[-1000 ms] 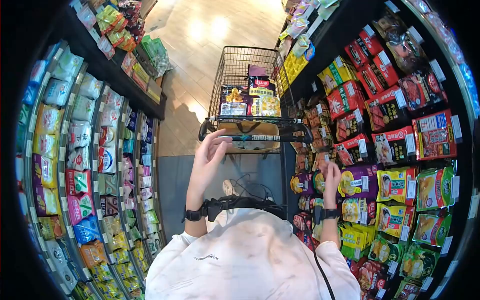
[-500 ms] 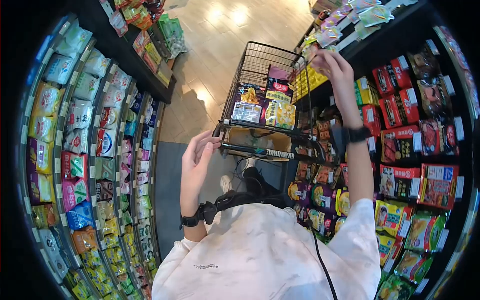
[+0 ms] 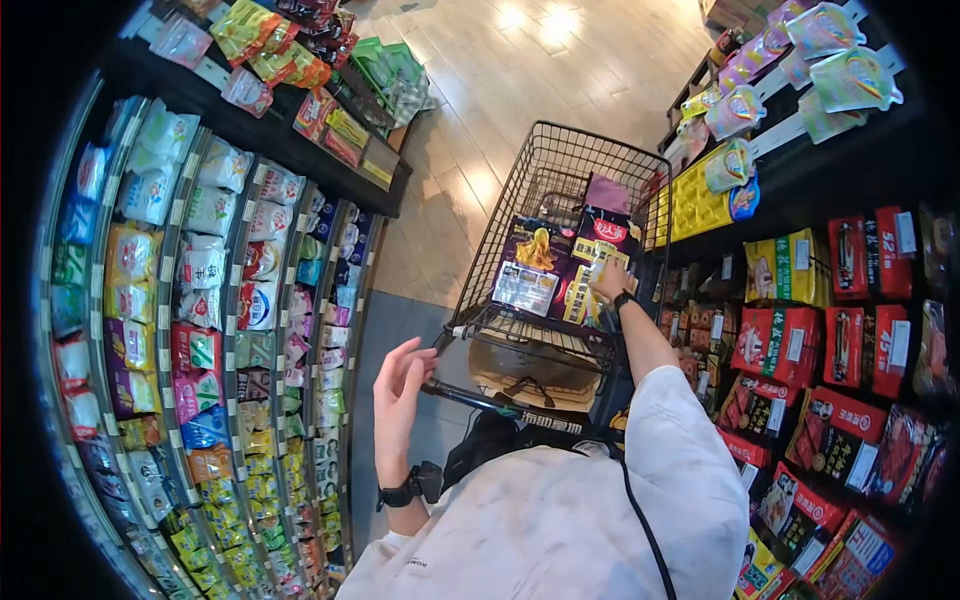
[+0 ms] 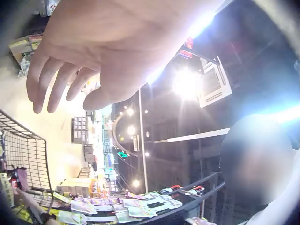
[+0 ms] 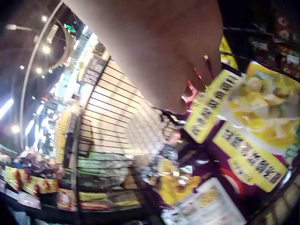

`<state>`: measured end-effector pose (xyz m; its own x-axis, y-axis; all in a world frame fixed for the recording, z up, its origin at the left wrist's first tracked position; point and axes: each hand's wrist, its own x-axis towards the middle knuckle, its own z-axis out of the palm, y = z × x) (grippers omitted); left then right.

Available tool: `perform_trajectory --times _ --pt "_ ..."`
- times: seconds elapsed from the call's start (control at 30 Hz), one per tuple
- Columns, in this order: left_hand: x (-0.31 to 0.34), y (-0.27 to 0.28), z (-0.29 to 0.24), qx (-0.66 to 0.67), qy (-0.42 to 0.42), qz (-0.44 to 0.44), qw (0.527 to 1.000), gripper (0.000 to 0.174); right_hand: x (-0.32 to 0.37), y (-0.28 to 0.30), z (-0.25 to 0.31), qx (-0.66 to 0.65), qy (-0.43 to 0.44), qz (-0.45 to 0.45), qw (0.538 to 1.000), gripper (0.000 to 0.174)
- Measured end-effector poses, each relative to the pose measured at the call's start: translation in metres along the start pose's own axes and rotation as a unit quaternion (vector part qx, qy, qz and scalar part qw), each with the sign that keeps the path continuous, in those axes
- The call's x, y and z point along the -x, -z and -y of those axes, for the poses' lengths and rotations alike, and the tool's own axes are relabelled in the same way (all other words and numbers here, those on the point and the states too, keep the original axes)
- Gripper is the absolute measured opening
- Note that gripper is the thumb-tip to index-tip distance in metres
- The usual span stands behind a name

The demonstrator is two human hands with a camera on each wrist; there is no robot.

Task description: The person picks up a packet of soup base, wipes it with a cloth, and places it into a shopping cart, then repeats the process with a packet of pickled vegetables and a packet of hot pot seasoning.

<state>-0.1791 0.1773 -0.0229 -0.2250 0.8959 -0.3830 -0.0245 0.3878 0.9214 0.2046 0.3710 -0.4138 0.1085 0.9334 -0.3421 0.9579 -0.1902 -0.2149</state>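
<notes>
A wire shopping cart stands ahead, with dark purple food packets inside. My right hand reaches down into it, on a purple packet with yellow label strips. In the right wrist view that packet shows its food picture, and my hand covers its upper edge; I cannot tell whether the fingers grip it, as the palm hides them. Beside it lies another packet with a yellow food picture. My left hand, its fingers loosely bent and holding nothing, is beside the left end of the cart handle.
Shelves of bagged goods line the left side. On the right, a shelf holds red packets, and pouches hang further forward. A brown bag sits below the cart's basket, near the handle. Wooden floor stretches ahead.
My right hand has gone from beside the right shelf, up past the cart's side, and down onto the packets. My left hand stays near the handle. The view has turned to the right.
</notes>
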Motion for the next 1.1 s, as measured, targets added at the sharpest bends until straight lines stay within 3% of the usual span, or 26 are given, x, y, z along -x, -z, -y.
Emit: perform_trajectory --times 0.03,0.07,0.3,0.33,0.43,0.47,0.57,0.7,0.77,0.87,0.9,0.93,0.97,1.03,1.07,1.1 --pt "-0.003 -0.004 -0.002 -0.007 0.010 -0.006 1.000 0.034 0.027 0.027 0.016 0.019 -0.004 -0.047 0.999 0.067" --pt "-0.006 -0.010 -0.004 -0.012 0.018 -0.011 1.000 0.035 0.029 0.030 0.016 0.022 0.005 -0.027 0.999 0.068" --pt "-0.035 -0.055 -0.026 -0.038 0.005 0.060 0.997 0.035 0.023 0.031 -0.003 0.051 0.129 0.036 0.990 0.042" --pt "-0.039 -0.059 -0.026 -0.039 0.000 0.076 0.996 0.035 0.034 0.042 0.001 0.024 0.123 -0.002 0.992 0.025" --pt "-0.049 -0.072 -0.030 -0.039 -0.012 0.131 0.990 0.035 0.072 0.078 0.009 -0.054 0.102 -0.097 0.989 0.022" --pt "-0.055 -0.075 -0.025 -0.033 -0.016 0.155 0.987 0.035 0.080 0.092 0.013 -0.043 0.053 -0.033 0.997 0.020" --pt "-0.067 -0.084 -0.007 -0.019 -0.017 0.220 0.975 0.034 0.126 0.163 0.039 -0.027 -0.030 -0.040 0.998 0.026" --pt "-0.063 -0.095 -0.005 -0.006 -0.019 0.316 0.949 0.034 0.179 0.209 0.038 -0.116 -0.090 -0.155 0.977 0.037" --pt "-0.065 -0.094 0.010 0.010 -0.011 0.383 0.924 0.043 0.217 0.231 0.047 -0.155 -0.062 -0.231 0.958 0.037" --pt "-0.046 -0.103 0.020 -0.026 -0.097 0.395 0.913 0.066 0.291 0.265 0.088 -0.165 -0.053 -0.313 0.934 0.036" --pt "-0.039 -0.106 0.020 -0.045 -0.150 0.401 0.902 0.103 0.313 0.268 0.101 -0.133 -0.050 -0.331 0.933 0.033" --pt "-0.033 -0.109 0.019 -0.023 -0.210 0.403 0.891 0.113 0.338 0.277 0.125 -0.153 -0.044 -0.335 0.929 0.030" --pt "-0.025 -0.112 0.017 -0.001 -0.268 0.399 0.877 0.122 0.363 0.284 0.149 -0.174 -0.035 -0.337 0.925 0.028" --pt "0.005 -0.112 0.002 0.167 -0.170 0.437 0.867 0.132 0.403 0.283 0.178 -0.197 0.136 -0.333 0.912 0.027" --pt "0.006 -0.113 0.018 0.067 -0.248 0.361 0.896 0.124 0.417 0.278 0.195 -0.162 0.182 -0.332 0.911 0.030" --pt "0.024 -0.101 -0.009 0.125 -0.156 0.381 0.902 0.095 0.432 0.274 0.209 -0.125 0.226 -0.328 0.908 0.032"
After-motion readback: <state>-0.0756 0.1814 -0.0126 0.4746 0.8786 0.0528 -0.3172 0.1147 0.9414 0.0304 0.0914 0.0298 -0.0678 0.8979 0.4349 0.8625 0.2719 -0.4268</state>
